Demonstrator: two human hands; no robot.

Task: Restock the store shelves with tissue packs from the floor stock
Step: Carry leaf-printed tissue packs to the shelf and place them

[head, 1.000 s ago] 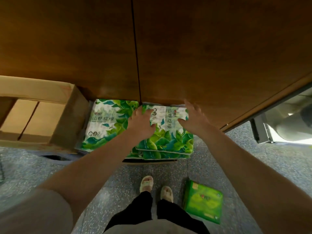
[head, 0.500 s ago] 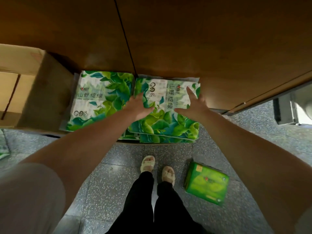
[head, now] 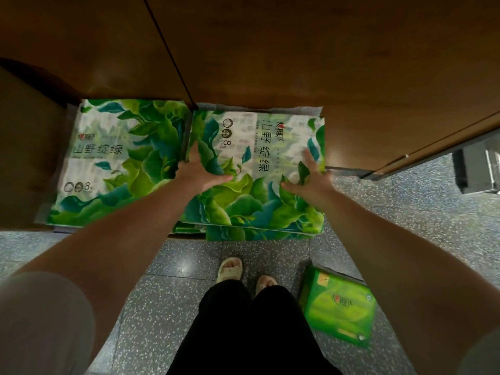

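Two large tissue packs with a green leaf print lie flat side by side against a wooden panel. My left hand (head: pixel 201 173) rests on the left part of the right tissue pack (head: pixel 254 196), its fingers reaching over the pack's left edge. My right hand (head: pixel 311 177) lies flat on the same pack near its right edge, fingers spread. More leaf-print packs show under the right one. The left tissue pack (head: pixel 116 163) is untouched.
A small green tissue pack (head: pixel 339 305) lies on the speckled grey floor to the right of my feet (head: pixel 244 272). A cardboard box (head: pixel 24 158) stands at the left. The wooden panel (head: pixel 270 50) rises behind the packs, with a metal-framed glass part (head: pixel 479 169) at the right.
The view has moved closer and lower over the packs. My hands have slid toward me along the right pack, and both now lie flatter on its top.
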